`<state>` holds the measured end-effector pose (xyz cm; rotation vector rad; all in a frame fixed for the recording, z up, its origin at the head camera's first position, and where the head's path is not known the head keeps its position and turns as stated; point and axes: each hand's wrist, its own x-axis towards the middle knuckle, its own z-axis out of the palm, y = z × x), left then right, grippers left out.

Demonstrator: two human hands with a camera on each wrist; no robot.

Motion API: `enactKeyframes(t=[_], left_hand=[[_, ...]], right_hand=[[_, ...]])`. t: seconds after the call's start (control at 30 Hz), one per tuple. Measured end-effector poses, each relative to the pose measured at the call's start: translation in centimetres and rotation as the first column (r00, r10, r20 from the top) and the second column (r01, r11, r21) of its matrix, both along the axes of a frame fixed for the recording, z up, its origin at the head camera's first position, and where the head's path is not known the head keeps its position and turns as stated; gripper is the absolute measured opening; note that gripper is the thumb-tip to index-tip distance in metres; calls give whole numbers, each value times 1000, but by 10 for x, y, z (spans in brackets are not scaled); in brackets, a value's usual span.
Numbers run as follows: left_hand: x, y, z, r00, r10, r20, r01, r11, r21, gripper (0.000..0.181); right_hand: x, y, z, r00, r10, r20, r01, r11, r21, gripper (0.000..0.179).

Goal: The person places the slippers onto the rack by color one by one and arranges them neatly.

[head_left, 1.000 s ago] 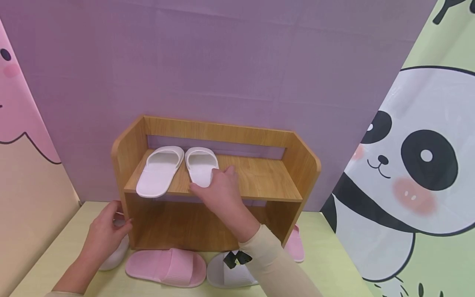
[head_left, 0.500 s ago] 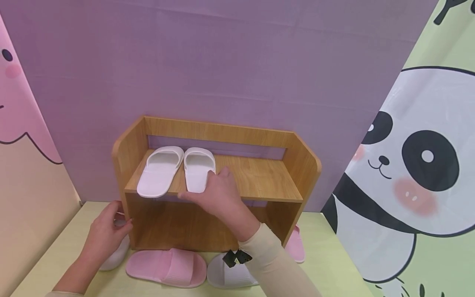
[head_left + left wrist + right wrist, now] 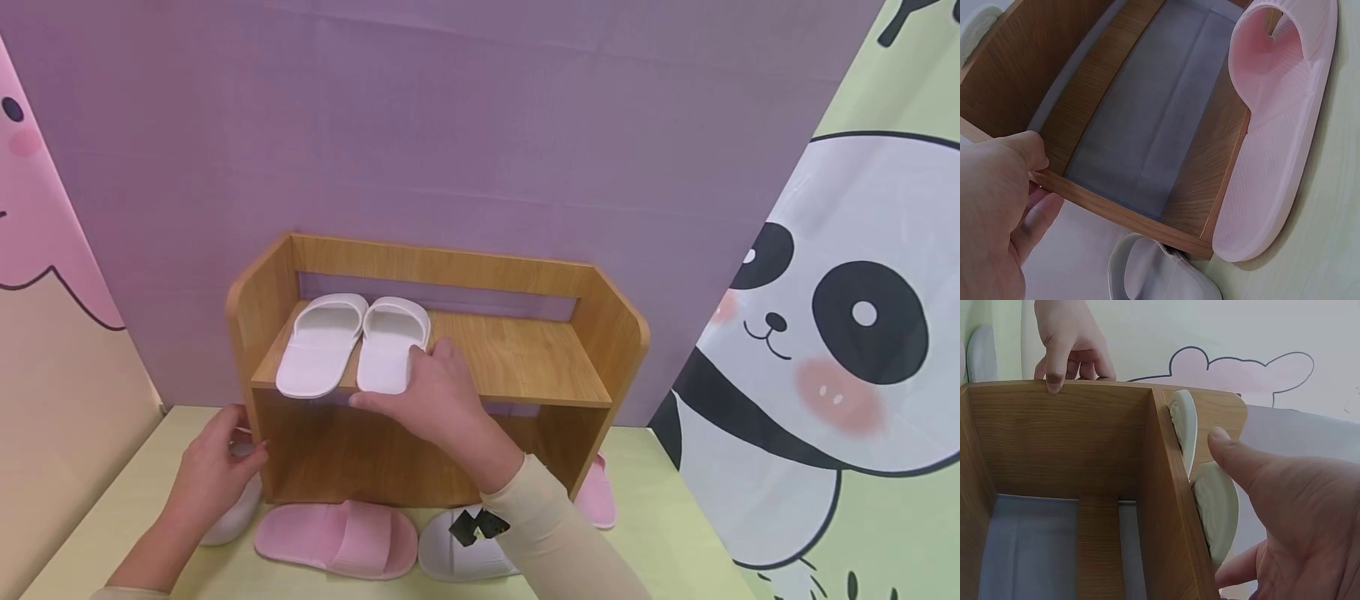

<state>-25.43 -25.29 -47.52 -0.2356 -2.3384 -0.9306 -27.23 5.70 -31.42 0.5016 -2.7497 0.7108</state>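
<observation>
Two white slippers stand side by side on the upper board of a wooden shoe rack (image 3: 532,354), toes to the back. The left slipper (image 3: 315,362) rests untouched beside the right slipper (image 3: 385,360). My right hand (image 3: 442,396) holds that right slipper, thumb at its heel end and fingers along its right side. In the right wrist view the slipper's heel (image 3: 1221,509) lies between my thumb and fingers. My left hand (image 3: 210,471) grips the front edge of the rack's left side panel, thumb (image 3: 1025,149) inside and fingers outside.
In front of the rack lie a pink slipper (image 3: 333,540) and a white slipper (image 3: 442,546), the latter partly under my right sleeve. Another white slipper (image 3: 236,512) is by my left hand. A pink slipper (image 3: 597,498) shows right of the rack. A purple wall (image 3: 450,125) stands behind.
The right-hand white slipper has slid left and turned, coming up against its pair, with my right hand moving along. My left hand has stayed on the rack.
</observation>
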Motion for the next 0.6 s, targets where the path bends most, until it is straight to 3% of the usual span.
enactKeyframes(t=[0.6], left_hand=[[2,1,3,1000,-3,8,3,1000,7,43]], right_hand=[[1,4,2,1000,19,-5,-19,1000,17,71]])
